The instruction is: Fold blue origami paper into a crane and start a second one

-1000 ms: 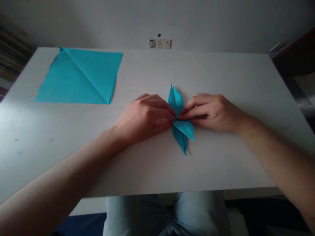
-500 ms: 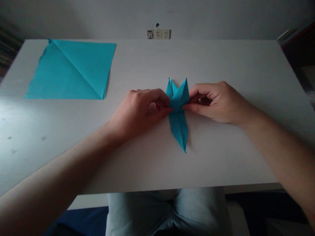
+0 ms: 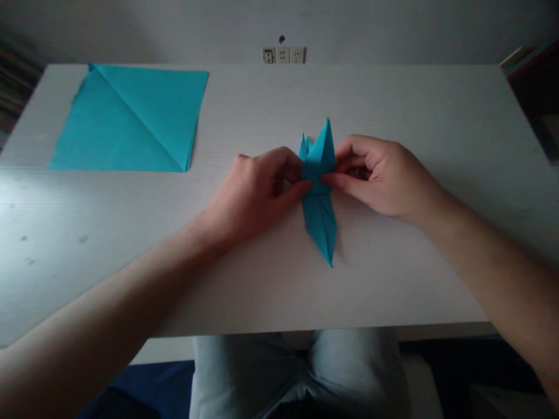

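Note:
A blue folded paper figure [image 3: 318,183] is held over the white table, with pointed tips at its top and one long point toward me. My left hand [image 3: 271,183] pinches its left edge between thumb and fingers, the thumb lying on the front. On the opposite edge, my right hand [image 3: 375,174] pinches the paper the same way, its thumb also on the front. The right upper point stands taller than the left one, which is partly tucked behind. Fingertips behind the paper are hidden.
Larger sheets of blue paper [image 3: 131,122] with a diagonal crease lie at the table's back left. The white table [image 3: 262,279] ends at a front edge above my legs [image 3: 297,372]. Power sockets [image 3: 283,55] are on the wall behind.
The paper figure's front flap has risen, so its right upper point reaches higher and the left point shows less. Both thumbs have moved further onto the front of the paper.

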Demonstrator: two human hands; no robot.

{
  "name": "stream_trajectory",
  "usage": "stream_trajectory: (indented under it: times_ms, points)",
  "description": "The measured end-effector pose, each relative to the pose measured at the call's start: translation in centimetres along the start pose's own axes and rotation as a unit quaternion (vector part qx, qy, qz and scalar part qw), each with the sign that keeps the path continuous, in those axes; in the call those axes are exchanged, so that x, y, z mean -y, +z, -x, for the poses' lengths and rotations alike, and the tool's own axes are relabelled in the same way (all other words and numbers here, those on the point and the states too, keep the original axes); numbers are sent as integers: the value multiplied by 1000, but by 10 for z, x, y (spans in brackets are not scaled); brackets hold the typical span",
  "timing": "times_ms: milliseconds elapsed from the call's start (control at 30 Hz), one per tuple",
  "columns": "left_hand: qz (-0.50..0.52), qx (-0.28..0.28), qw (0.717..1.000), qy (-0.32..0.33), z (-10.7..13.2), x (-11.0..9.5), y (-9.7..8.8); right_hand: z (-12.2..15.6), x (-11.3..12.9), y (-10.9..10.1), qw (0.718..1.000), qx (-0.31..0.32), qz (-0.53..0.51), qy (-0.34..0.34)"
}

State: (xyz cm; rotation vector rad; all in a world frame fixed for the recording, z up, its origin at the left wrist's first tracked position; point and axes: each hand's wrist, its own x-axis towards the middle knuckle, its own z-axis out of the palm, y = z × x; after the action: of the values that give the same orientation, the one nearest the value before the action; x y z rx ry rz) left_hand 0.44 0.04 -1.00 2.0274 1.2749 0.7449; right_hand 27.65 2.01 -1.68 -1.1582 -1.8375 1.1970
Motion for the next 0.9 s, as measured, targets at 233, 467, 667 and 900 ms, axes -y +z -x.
stream_trajectory:
  times_ms: [233,467,667,900]
  points:
    - [-20,32,999,-4,-2,-1,-1,1,-9,1,999,-23,38,-31]
    - [-44,18,999,1,-3,-3,2,-2,-23,-1,995,-26,87,-50]
    - [-66,5,998,-12,-7,-10,7,-2,-17,2,991,-49,108,-55]
    - [-61,-17,998,-15,-6,-4,13,2,-22,5,987,-55,119,-99]
